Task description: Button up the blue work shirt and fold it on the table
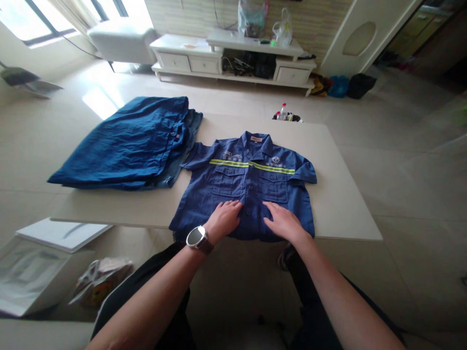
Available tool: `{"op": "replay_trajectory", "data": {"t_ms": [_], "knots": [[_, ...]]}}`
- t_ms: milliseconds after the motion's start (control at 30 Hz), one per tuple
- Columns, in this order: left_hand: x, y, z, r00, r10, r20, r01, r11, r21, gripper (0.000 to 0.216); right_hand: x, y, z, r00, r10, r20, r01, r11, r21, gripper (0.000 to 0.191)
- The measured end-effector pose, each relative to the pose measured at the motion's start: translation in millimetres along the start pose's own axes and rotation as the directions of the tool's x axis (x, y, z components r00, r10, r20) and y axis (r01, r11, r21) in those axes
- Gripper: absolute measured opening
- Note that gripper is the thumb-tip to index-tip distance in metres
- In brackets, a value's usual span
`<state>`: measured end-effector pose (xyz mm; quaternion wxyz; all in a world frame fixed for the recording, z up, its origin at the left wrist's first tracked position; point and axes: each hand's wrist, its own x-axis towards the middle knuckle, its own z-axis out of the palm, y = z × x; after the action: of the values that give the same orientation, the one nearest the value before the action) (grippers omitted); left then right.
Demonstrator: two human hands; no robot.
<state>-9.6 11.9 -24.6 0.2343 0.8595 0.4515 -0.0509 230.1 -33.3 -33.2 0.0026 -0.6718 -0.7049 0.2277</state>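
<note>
A blue short-sleeved work shirt (251, 189) lies front up on the white table (343, 194), its collar pointing away from me. A yellow reflective stripe crosses its chest above two flap pockets. My left hand (225, 218) rests flat on the lower front, left of the buttons, with a round watch on that wrist. On the other side of the button line, my right hand (281, 221) lies on the cloth with its fingers stretched out. Neither hand grips the fabric. The shirt's hem reaches the near table edge.
A stack of folded blue cloth (124, 146) covers the table's left end and overhangs its edge. Below it on the floor are a white box (40, 272) and a plastic bag (102, 279). Bottles (283, 114) show behind the table. A white TV cabinet (204, 63) stands along the wall.
</note>
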Motion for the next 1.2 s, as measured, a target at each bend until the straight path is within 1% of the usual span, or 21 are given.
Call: {"op": "replay_trajectory", "data": {"t_ms": [100, 167, 267, 333, 367, 467, 533, 567, 633, 667, 700, 767, 833, 967, 1033, 1133, 1200], "knots": [[0, 5, -12, 0.999, -0.023, 0.024, 0.023, 1.000, 0.010, 0.037, -2, 2, -11, 0.996, 0.077, 0.045, -0.078, 0.996, 0.040, 0.048], [-1, 7, -15, 1.000, -0.027, -0.001, 0.027, 0.999, 0.022, 0.036, -3, 11, -17, 0.990, 0.139, 0.038, -0.142, 0.987, 0.073, 0.043], [-1, 4, -10, 0.999, 0.000, -0.048, 0.002, 0.999, 0.033, 0.047, -5, 37, -23, 0.962, 0.267, -0.057, -0.266, 0.964, 0.020, 0.043], [-1, 1, -3, 0.999, 0.012, -0.034, -0.012, 1.000, 0.007, 0.059, -5, 58, -25, 0.922, 0.368, -0.119, -0.370, 0.929, 0.004, 0.051], [0, 0, 0, 1.000, 0.015, -0.023, -0.015, 1.000, -0.011, 0.064, -4, 68, -25, 0.905, 0.401, -0.140, -0.402, 0.915, 0.021, 0.057], [-1, -1, 4, 1.000, 0.006, -0.013, -0.006, 0.999, -0.044, 0.073, 1, 95, -22, 0.883, 0.442, -0.159, -0.424, 0.895, 0.136, 0.066], [-2, 0, 2, 1.000, 0.009, -0.010, -0.009, 0.999, -0.032, 0.077, 5, 106, -19, 0.862, 0.470, -0.189, -0.433, 0.878, 0.204, 0.065], [-3, 1, 1, 1.000, 0.010, -0.006, -0.010, 1.000, -0.016, 0.078, 7, 109, -17, 0.842, 0.492, -0.220, -0.447, 0.866, 0.225, 0.063], [-4, 2, 0, 1.000, 0.010, 0.004, -0.010, 1.000, 0.015, 0.075, 11, 113, -15, 0.789, 0.540, -0.292, -0.480, 0.839, 0.255, 0.060], [-4, 2, 1, 1.000, 0.010, 0.007, -0.010, 1.000, 0.024, 0.071, 12, 115, -13, 0.769, 0.558, -0.312, -0.490, 0.828, 0.273, 0.060], [-3, 2, 2, 1.000, 0.010, 0.009, -0.011, 1.000, 0.028, 0.065, 14, 115, -12, 0.760, 0.569, -0.313, -0.492, 0.819, 0.294, 0.060], [-3, 1, 5, 1.000, 0.020, 0.004, -0.020, 1.000, 0.023, 0.056, 17, 117, -10, 0.769, 0.576, -0.277, -0.486, 0.808, 0.333, 0.064], [-2, 0, 7, 1.000, 0.023, -0.001, -0.023, 1.000, 0.012, 0.050, 19, 119, -9, 0.774, 0.588, -0.235, -0.492, 0.792, 0.362, 0.068], [-2, 1, 7, 1.000, 0.003, 0.012, -0.002, 1.000, -0.023, 0.049, 16, 124, -10, 0.727, 0.666, -0.168, -0.588, 0.730, 0.349, 0.079], [-3, 2, 4, 1.000, -0.006, 0.028, 0.007, 0.999, -0.036, 0.049, 15, 126, -13, 0.742, 0.652, -0.155, -0.586, 0.743, 0.323, 0.077], [-4, 3, 1, 0.999, -0.016, 0.042, 0.018, 0.999, -0.042, 0.050, 16, 124, -18, 0.793, 0.589, -0.156, -0.514, 0.784, 0.348, 0.069], [-4, 2, 1, 0.999, -0.013, 0.029, 0.014, 0.999, -0.050, 0.051, 18, 119, -21, 0.795, 0.577, -0.190, -0.475, 0.785, 0.396, 0.066]]}}
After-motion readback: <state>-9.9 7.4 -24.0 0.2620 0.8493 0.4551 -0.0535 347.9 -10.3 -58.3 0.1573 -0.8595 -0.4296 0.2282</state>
